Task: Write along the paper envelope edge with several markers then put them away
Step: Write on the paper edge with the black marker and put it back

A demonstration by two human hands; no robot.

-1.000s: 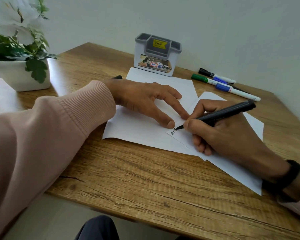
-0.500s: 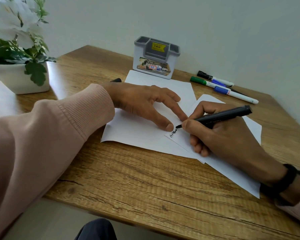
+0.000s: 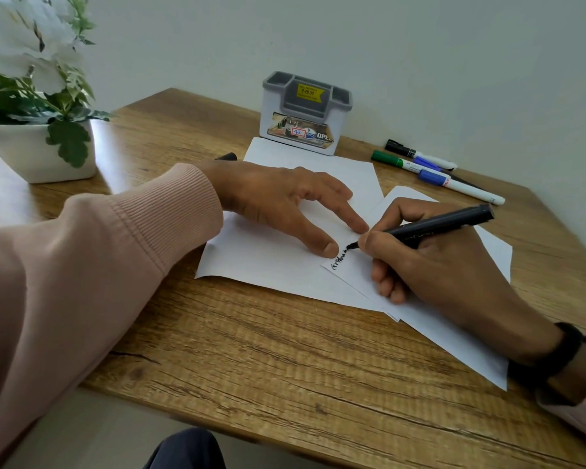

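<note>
White paper envelope [image 3: 356, 279] lies on the wooden table [image 3: 285, 360], angled over a larger white paper sheet [image 3: 251, 258], its left edge turned toward me so I can write along it. My right hand [image 3: 447, 265] grips the black felt-tip marker [image 3: 433, 226] in a pen grasp, fingers clenched round the barrel, tip down on the envelope edge at the end of a short black scribble [image 3: 339, 260]. My left hand [image 3: 285, 201] holds nothing: fingers spread, thumb and forefinger pressed flat on the paper just left of the tip, I judge to keep the envelope from sliding under the stroke.

Spare markers wait far right, well apart from my hands and within easy reach: black-capped marker [image 3: 420, 154], green-capped marker [image 3: 396, 161], blue-capped marker [image 3: 460, 186], maybe a fourth blue one between them, can't tell. The grey plastic pen holder [image 3: 305, 113] stands far centre touching the sheet's far edge, where the markers should go. A dark object [image 3: 225, 156] peeks out behind my left wrist, possibly the cap.

Counts: one envelope, one sheet, one holder, one marker in hand, at least three spares. One white flower pot [image 3: 38, 147] far left.
</note>
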